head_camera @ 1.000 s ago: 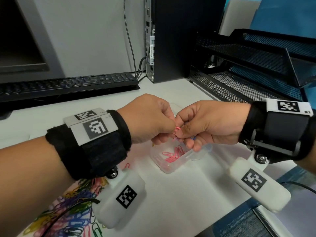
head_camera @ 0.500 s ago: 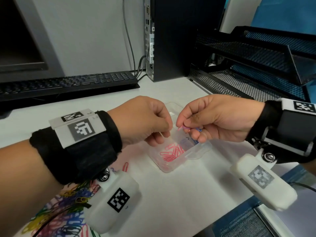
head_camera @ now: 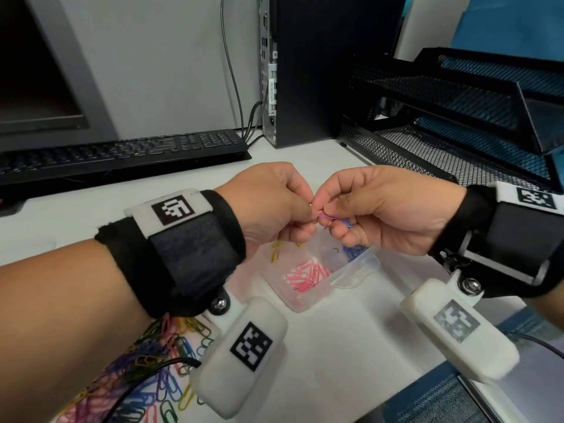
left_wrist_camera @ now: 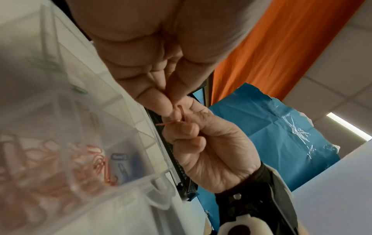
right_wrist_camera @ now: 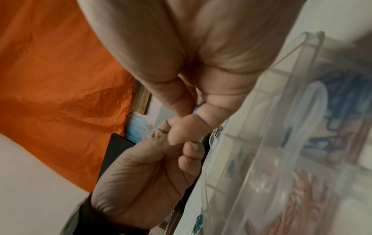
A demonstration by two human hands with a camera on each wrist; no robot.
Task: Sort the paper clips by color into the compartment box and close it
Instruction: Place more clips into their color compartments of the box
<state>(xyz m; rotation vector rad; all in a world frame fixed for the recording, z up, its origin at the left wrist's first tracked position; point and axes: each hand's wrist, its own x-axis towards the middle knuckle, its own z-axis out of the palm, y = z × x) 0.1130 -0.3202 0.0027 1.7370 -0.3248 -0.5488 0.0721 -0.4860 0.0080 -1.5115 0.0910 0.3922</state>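
A clear compartment box (head_camera: 300,303) sits on the white desk under my hands, with pink clips (head_camera: 306,275) in its near cell, blue clips (head_camera: 354,251) to the right and a few yellow ones (head_camera: 276,254) to the left. Both hands meet just above it. My left hand (head_camera: 308,210) pinches a pink clip (head_camera: 320,213) between thumb and forefinger; in the left wrist view that pink clip (left_wrist_camera: 177,117) shows between both hands' fingertips. My right hand (head_camera: 328,216) pinches a small bunch of clips, purple and blue (head_camera: 346,222). The unsorted pile of mixed clips (head_camera: 152,377) lies at the lower left.
A black keyboard (head_camera: 122,152) and monitor stand at the back left, a computer tower (head_camera: 308,68) behind the box, black mesh trays (head_camera: 457,117) at the right. A black cable (head_camera: 146,374) crosses the clip pile. A blue-grey mat (head_camera: 442,401) borders the desk's near right edge.
The hands were together, parted half a second ago with the right hand over the box, and have come together again above it, fingertips touching around the clips.
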